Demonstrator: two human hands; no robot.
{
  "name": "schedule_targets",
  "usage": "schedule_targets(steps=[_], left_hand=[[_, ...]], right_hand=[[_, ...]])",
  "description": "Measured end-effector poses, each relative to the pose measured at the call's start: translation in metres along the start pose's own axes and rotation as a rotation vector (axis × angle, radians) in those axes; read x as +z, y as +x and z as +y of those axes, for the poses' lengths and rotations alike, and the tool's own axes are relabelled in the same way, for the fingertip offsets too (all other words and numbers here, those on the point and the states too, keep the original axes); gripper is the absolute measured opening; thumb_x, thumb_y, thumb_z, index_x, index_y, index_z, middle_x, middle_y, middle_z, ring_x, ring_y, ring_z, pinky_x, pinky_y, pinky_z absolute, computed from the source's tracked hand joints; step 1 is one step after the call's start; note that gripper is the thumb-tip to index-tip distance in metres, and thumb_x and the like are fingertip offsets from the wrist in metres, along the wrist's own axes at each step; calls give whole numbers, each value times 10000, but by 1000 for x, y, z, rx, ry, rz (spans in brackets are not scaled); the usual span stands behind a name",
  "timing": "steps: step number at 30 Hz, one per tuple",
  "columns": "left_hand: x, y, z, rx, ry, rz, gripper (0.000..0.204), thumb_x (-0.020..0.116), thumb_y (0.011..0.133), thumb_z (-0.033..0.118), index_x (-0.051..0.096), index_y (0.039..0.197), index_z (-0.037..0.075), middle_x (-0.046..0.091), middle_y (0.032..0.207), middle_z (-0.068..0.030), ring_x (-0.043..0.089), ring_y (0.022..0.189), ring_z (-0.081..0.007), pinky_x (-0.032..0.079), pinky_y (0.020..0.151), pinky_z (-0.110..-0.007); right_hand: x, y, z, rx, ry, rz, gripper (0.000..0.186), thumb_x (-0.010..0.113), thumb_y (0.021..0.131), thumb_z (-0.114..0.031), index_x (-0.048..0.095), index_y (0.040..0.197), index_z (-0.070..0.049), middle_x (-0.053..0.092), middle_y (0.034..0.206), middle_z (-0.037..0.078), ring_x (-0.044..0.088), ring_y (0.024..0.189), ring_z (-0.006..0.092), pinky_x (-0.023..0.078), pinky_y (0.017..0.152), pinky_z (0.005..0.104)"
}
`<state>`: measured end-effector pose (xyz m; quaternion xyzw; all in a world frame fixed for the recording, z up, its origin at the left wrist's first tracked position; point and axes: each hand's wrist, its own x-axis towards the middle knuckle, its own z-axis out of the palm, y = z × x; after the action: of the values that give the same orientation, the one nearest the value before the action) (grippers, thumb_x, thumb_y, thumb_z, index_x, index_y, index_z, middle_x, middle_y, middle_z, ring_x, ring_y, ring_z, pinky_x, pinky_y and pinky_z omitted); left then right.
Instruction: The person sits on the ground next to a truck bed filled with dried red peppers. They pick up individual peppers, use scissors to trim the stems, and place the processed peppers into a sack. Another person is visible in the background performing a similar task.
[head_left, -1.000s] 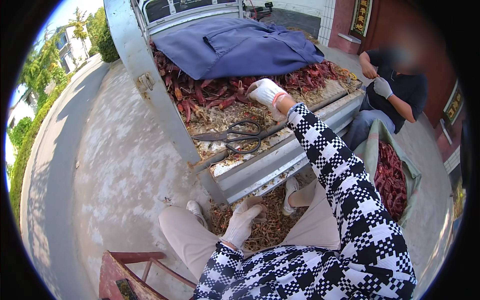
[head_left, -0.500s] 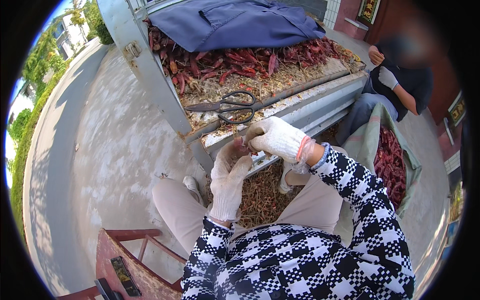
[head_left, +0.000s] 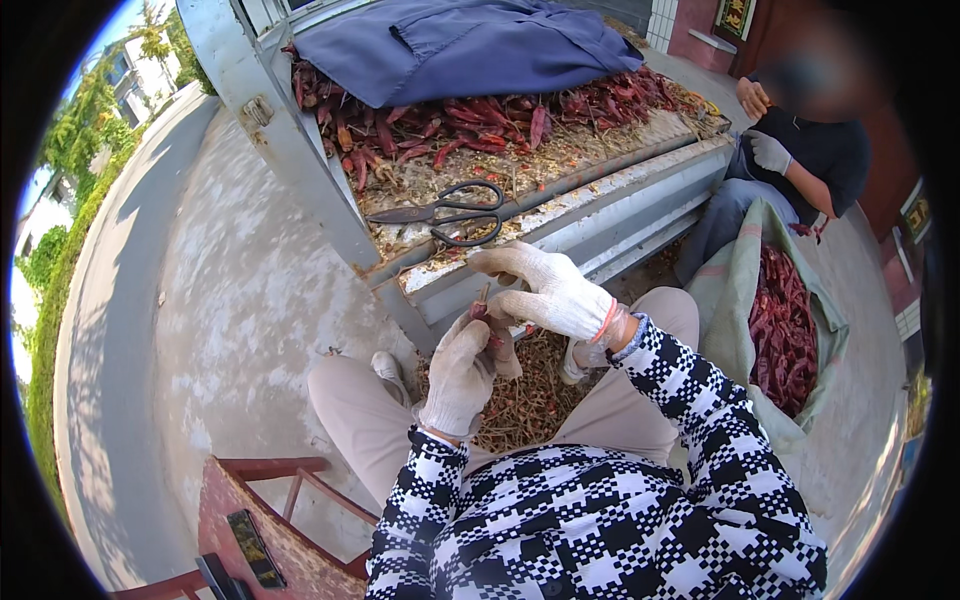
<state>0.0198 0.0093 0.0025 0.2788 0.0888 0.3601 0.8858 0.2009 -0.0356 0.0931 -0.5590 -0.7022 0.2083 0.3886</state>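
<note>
Gloved in white, my left hand (head_left: pixel 458 380) pinches a dried red chili pepper (head_left: pixel 478 311) with its pale stem pointing up. My right hand (head_left: pixel 552 290), in the same kind of glove, is just to the right of the pepper. Its thumb and forefinger are spread, and its other fingers are partly hidden. Beyond both hands, a pair of black-handled scissors (head_left: pixel 428 213) lies on the debris-strewn edge of the truck bed (head_left: pixel 610 205). A heap of dried chilies (head_left: pixel 460 125) sits behind the scissors, partly under a blue cloth (head_left: pixel 470 50).
Dry stems and scraps (head_left: pixel 530 405) cover the ground between my legs. At right stands a pale green sack (head_left: pixel 722 300) of red chilies (head_left: pixel 785 335). Another person (head_left: pixel 830 160) sits beyond it. A worn red wooden seat (head_left: pixel 215 505) with a phone (head_left: pixel 256 548) is at lower left.
My right hand's fingers have opened from their pinch at the pepper. My left hand has come slightly lower, and the pepper with its stem now shows more plainly.
</note>
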Motion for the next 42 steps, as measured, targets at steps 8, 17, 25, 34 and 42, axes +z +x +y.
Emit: schedule_targets(steps=[8, 17, 25, 34, 42], left_hand=[[15, -6, 16, -189, 115, -56, 298, 528, 1011, 186, 588, 1200, -37, 677, 933, -119, 638, 703, -190, 544, 631, -288], [26, -16, 22, -151, 419, 13, 280, 574, 998, 209, 606, 1151, -24, 679, 844, -89, 642, 667, -144, 542, 590, -271], [33, -18, 14, -159, 447, 31, 265, 598, 925, 191, 610, 1085, -19, 562, 693, -47, 487, 529, -128, 370, 472, -264], [33, -24, -3, -264, 222, 67, 175, 568, 941, 152, 593, 984, -15, 497, 623, -34, 389, 442, -136, 320, 436, -292], [35, -23, -12, -238, 205, 88, 153, 582, 941, 114, 600, 992, -29, 561, 747, -48, 446, 558, -103, 386, 512, -259]], right_hand=[[-2, 4, -13, 181, 72, -126, 296, 652, 900, -221, 719, 1109, -23, 731, 948, 154, 716, 922, 271, 562, 844, 363], [0, -5, -13, 30, 72, -135, 247, 631, 915, -199, 726, 1053, -17, 718, 954, 170, 704, 901, 320, 566, 813, 387], [2, -14, -21, 283, 273, -175, 215, 612, 924, -165, 732, 1016, -11, 724, 941, 115, 695, 866, 236, 561, 781, 343], [11, -28, -11, 599, 586, -175, 228, 595, 938, -189, 706, 937, 10, 653, 775, 48, 589, 620, 121, 438, 543, 273], [22, -39, 15, 766, 955, -121, 232, 554, 1004, -178, 685, 974, 12, 653, 809, 27, 589, 617, 85, 456, 511, 230]])
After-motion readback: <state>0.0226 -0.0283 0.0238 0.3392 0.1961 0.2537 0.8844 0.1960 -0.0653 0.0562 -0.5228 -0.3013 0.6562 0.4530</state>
